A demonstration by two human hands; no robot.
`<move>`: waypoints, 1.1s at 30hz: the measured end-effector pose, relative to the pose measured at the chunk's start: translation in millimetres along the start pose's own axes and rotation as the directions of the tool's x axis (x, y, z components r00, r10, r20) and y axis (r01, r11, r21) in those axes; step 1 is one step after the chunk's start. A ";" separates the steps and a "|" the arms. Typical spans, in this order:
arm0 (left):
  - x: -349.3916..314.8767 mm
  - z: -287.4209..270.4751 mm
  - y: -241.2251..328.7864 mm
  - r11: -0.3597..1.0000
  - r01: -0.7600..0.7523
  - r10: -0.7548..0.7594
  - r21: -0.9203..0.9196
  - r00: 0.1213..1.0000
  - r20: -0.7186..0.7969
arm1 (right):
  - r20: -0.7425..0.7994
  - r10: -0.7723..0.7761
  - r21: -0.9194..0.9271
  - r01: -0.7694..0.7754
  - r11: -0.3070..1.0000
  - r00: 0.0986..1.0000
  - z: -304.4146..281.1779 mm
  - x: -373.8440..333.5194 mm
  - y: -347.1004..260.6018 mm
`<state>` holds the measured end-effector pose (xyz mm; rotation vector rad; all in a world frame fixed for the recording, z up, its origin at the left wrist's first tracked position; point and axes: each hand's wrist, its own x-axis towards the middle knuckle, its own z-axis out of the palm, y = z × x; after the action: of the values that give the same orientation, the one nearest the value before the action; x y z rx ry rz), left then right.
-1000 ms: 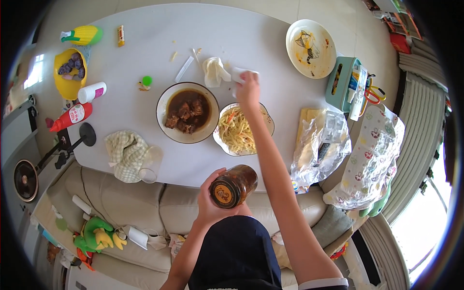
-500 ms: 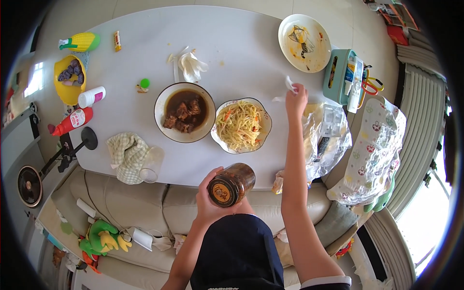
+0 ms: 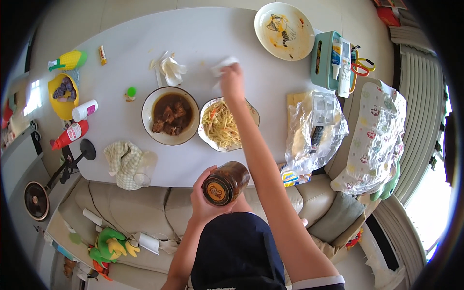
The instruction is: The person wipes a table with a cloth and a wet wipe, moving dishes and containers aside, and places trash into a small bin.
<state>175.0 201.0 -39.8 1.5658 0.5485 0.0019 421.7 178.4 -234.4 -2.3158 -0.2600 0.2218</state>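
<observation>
My left hand (image 3: 207, 198) is wrapped round a glass jar (image 3: 235, 180) of dark food, held tilted at the table's near edge with its round lid facing me. Past the bowls reaches my right hand (image 3: 232, 83), fingers closed on a white tissue (image 3: 225, 66) that is blurred by motion. My right forearm passes over the edge of a scalloped bowl of shredded vegetables (image 3: 220, 126). Left of that stands a round bowl of meat in brown sauce (image 3: 172, 116). A crumpled tissue (image 3: 172, 71) lies beyond it on the white table (image 3: 116, 53).
A stained plate (image 3: 299, 41) and a teal caddy (image 3: 319, 72) stand at the far right, near a plastic bag (image 3: 333, 145). At left are a yellow basket (image 3: 58, 104), a red sauce bottle (image 3: 72, 134), a checked cloth (image 3: 123, 164) and a clear cup (image 3: 146, 169).
My right hand has moved left across the table with the tissue, from near the caddy to beyond the vegetable bowl. My left hand still holds the jar. The whole view has shifted slightly.
</observation>
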 end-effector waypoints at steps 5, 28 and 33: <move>2.8 0.2 4.5 1.000 0.009 -0.009 0.004 1.000 -0.011 | -0.318 0.123 -0.224 -0.200 0.954 0.940 -98.2 -7.1 35.9; -0.5 44.9 -2.3 0.986 0.099 -0.115 0.136 0.987 0.115 | 0.135 0.099 0.300 -0.136 0.944 0.986 33.6 28.3 -49.9; 5.2 59.4 -7.2 0.961 0.185 -0.218 0.206 0.964 0.152 | 0.232 0.175 0.525 -0.274 0.806 0.957 -43.9 20.0 -15.9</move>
<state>196.8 146.7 -53.5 1.6695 0.5815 -0.3491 449.7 163.8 -194.5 -1.7400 0.0068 0.5464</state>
